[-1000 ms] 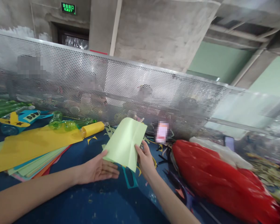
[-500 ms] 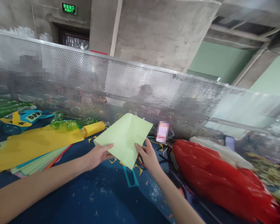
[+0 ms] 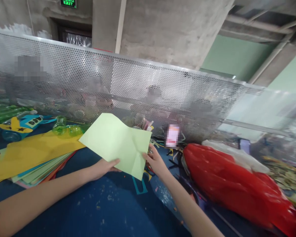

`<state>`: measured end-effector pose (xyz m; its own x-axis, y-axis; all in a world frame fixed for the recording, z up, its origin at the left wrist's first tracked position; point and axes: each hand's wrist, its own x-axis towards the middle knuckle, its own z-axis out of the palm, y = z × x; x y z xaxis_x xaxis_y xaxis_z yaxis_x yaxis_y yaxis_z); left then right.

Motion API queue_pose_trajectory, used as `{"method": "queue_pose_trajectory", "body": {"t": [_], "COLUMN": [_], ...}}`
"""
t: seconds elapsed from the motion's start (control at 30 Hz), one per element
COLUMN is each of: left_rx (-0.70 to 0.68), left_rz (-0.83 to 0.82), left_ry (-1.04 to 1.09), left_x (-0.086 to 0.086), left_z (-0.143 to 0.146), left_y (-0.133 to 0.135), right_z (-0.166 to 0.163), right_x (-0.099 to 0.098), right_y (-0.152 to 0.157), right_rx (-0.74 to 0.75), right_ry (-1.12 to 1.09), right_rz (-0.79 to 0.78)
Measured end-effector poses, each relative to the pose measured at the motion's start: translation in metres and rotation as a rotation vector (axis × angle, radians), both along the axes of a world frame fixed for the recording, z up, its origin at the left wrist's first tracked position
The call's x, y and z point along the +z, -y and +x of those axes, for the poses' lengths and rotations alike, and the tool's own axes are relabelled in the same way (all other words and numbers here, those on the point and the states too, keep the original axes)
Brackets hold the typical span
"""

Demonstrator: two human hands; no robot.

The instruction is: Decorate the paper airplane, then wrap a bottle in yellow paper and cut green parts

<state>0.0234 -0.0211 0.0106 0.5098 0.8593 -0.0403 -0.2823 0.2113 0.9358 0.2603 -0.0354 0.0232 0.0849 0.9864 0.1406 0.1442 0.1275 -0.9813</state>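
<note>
A pale green sheet of paper [image 3: 115,141] is held up over the blue table [image 3: 96,204], tilted and bent with a crease near its right side. My left hand [image 3: 108,166] grips its lower edge, thumb on top and the other fingers underneath. At the right edge my right hand [image 3: 154,159] pinches the paper between thumb and fingers. Below the sheet lies a blue U-shaped paper cut-out [image 3: 140,189]. Part of the table behind the paper is hidden by it.
Yellow sheets [image 3: 44,149] lie on a stack of coloured paper [image 3: 39,172] at left. Behind them are green plastic bottles [image 3: 60,125] and a blue-and-yellow toy plane [image 3: 27,125]. A red plastic bag [image 3: 227,184] bulks at right. A perforated metal panel [image 3: 128,79] runs along the back.
The green paper has opened out wider to the left and now covers the yellow roll. Both hands still grip it in nearly the same places. The view has tilted slightly down.
</note>
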Motion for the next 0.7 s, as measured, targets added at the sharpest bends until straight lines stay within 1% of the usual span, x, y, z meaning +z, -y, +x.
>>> {"method": "queue_pose_trajectory", "body": {"t": [0.13,0.2,0.3,0.43,0.57,0.7], "left_rx": [0.031,0.06,0.078,0.122,0.174,0.222], "left_rz": [-0.03,-0.052,-0.061,-0.073,-0.094,-0.102], "left_ry": [0.013,0.019,0.03,0.05,0.044,0.018], "left_x": [-0.01,-0.012,-0.014,-0.016,-0.011,-0.002], "left_z": [-0.002,-0.002,-0.002,-0.002,-0.001,-0.002], "left_y": [-0.004,-0.004,-0.006,-0.01,-0.011,-0.01], "right_z": [0.015,0.026,0.041,0.045,0.04,0.043], "right_x": [0.003,0.005,0.005,-0.002,-0.008,-0.004], "right_y": [-0.004,-0.004,-0.002,0.002,0.002,-0.001], "right_rx": [-0.103,-0.163,-0.294,-0.407,-0.443,-0.446], "right_ry": [0.154,0.287,0.539,0.788,0.874,0.802], "right_rz": [-0.024,-0.047,-0.103,-0.198,-0.243,-0.253]}}
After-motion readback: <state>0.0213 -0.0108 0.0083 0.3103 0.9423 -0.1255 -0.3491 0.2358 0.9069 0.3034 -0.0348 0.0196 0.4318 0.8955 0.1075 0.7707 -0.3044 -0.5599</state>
